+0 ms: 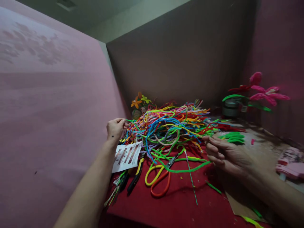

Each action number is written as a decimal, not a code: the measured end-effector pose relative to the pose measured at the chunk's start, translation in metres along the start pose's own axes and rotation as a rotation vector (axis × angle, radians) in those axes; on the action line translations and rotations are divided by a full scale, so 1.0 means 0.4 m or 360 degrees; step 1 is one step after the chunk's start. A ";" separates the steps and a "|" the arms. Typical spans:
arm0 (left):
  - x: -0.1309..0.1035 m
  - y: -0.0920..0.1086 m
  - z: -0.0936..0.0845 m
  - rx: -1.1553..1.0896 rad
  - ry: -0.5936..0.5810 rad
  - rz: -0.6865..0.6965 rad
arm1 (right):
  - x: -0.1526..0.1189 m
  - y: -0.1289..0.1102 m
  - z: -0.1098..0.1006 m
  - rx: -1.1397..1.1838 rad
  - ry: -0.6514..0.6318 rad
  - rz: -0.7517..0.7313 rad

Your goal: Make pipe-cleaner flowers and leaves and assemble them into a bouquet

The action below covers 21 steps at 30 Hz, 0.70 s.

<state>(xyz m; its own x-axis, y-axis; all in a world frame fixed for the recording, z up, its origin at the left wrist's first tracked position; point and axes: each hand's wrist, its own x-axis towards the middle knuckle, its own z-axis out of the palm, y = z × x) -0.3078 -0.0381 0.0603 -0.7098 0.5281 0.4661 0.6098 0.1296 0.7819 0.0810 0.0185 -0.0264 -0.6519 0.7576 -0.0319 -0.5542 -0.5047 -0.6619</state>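
A large tangled heap of multicoloured pipe cleaners (166, 126) lies on the red tabletop (175, 202). At its left edge, my left hand (115, 128) pinches the end of a green pipe cleaner (132, 121). My right hand (219, 153) is at the heap's right side, its fingers closed around something I cannot make out; thin strands pass close to the fingertips. Scissors (163, 177) with one yellow and one red handle loop rest in front of the heap, under a curved green strand. A white printed paper (127, 157) lies beside my left wrist.
Yellow-and-black pliers (136, 177) lie left of the scissors. Orange and yellow flowers (140, 100) stand behind the heap. Pink flowers (269, 94), a grey container (230, 108), green bundled pieces (232, 137) and a pink tool (290, 163) are at the right. A pink wall (59, 126) borders the left.
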 end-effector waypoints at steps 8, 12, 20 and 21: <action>0.070 0.045 0.051 -0.1097 0.0177 -0.0177 | -0.005 0.003 0.000 -0.0047 -0.0006 -0.0032; 0.108 0.087 0.055 -0.1370 0.0260 -0.0151 | -0.010 0.010 0.012 -0.0102 -0.0026 -0.0077; 0.025 0.321 0.060 -0.1377 -0.0489 0.0151 | -0.010 -0.004 0.022 0.0013 -0.0092 -0.0085; -0.012 0.357 0.067 -0.1300 -0.0702 0.0267 | -0.011 -0.008 0.024 -0.0003 -0.0104 -0.0098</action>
<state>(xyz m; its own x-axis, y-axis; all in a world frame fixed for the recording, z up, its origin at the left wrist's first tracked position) -0.2081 0.0003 0.1587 -0.3358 0.7783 0.5306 0.1373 -0.5168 0.8450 0.0806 0.0126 -0.0169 -0.6492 0.7585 0.0578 -0.5932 -0.4572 -0.6627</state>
